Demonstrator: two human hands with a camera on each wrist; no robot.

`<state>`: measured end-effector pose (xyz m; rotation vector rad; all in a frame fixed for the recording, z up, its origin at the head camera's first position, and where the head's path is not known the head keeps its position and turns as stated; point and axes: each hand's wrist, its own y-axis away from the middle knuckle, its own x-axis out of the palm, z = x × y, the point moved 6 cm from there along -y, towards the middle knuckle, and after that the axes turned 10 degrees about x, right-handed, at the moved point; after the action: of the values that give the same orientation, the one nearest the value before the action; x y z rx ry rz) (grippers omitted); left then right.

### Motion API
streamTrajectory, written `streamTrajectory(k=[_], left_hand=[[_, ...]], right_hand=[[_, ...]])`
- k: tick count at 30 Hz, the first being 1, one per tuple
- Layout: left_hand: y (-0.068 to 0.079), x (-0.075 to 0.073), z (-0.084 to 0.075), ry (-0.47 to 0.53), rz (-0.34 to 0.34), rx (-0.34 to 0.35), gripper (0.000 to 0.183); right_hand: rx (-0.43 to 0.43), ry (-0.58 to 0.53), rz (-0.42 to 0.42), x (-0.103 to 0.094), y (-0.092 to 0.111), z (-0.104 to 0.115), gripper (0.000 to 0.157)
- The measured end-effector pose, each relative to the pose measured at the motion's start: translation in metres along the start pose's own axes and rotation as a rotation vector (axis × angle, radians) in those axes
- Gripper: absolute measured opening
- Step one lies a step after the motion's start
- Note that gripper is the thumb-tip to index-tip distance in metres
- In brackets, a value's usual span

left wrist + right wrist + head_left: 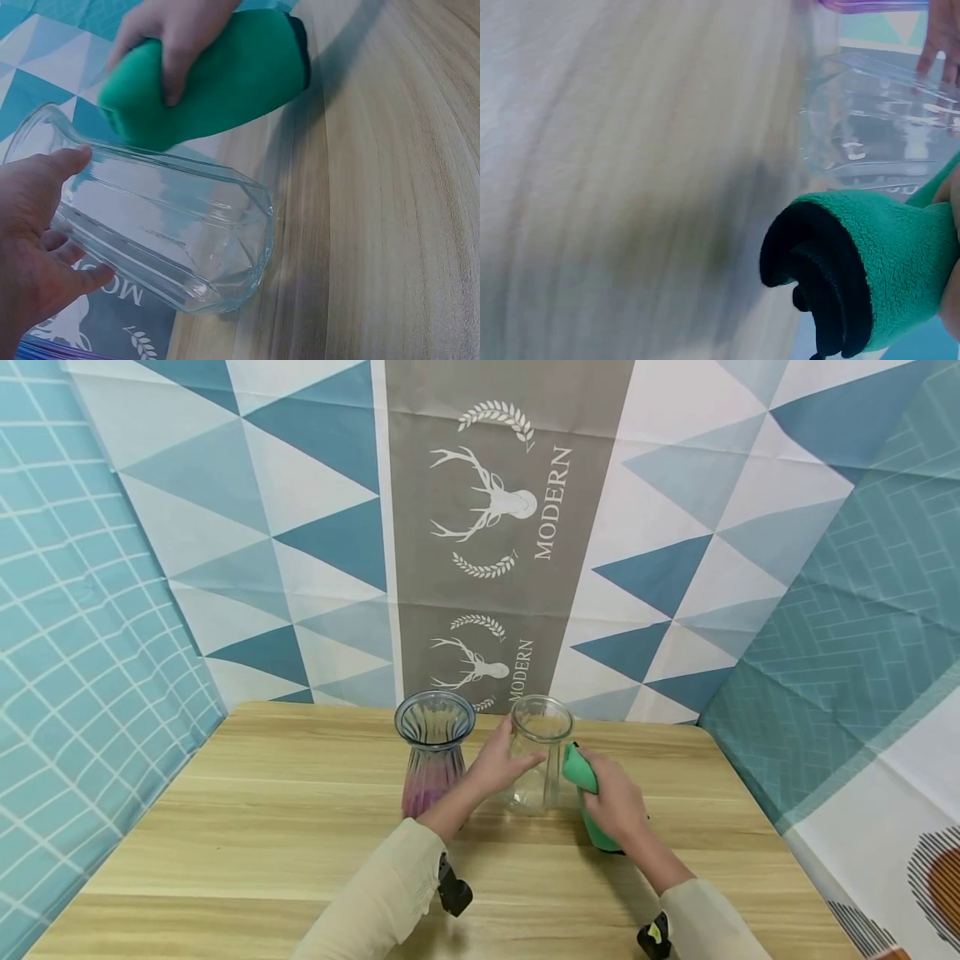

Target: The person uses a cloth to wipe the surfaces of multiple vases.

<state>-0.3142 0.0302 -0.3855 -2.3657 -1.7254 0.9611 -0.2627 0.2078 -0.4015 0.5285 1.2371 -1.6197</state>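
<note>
A clear glass vase (534, 793) with a flared rim stands upright on the wooden table. My left hand (498, 767) grips it below the rim, thumb on the near side; in the left wrist view its fingers (94, 279) lie along the glass. My right hand (617, 797) holds a bunched green cloth (577, 768) with dark edging, just right of the vase. The cloth's upper end is close beside the glass, and its dark-edged end (817, 277) hangs down toward the table.
A ribbed glass vase (435, 760), bluish at the top and purple-pink at the bottom, stands left of the clear one, partly behind my left forearm. The wooden table (247, 835) ends at a patterned backdrop (480, 568) with a deer print.
</note>
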Motion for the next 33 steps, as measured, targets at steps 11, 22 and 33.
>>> streamTrajectory(k=[11, 22, 33], left_hand=[[0.001, 0.005, -0.001, -0.004, 0.051, 0.025, 0.080], [0.000, 0.005, -0.003, 0.024, 0.065, 0.041, 0.079], [0.000, 0.005, 0.000, 0.014, 0.082, -0.004, 0.078]], right_hand=[[-0.059, -0.058, -0.122, -0.010, -0.004, 0.011, 0.052], [-0.069, -0.065, -0.084, -0.001, -0.001, 0.008, 0.053], [0.003, 0.127, 0.200, 0.024, 0.009, -0.004, 0.057]])
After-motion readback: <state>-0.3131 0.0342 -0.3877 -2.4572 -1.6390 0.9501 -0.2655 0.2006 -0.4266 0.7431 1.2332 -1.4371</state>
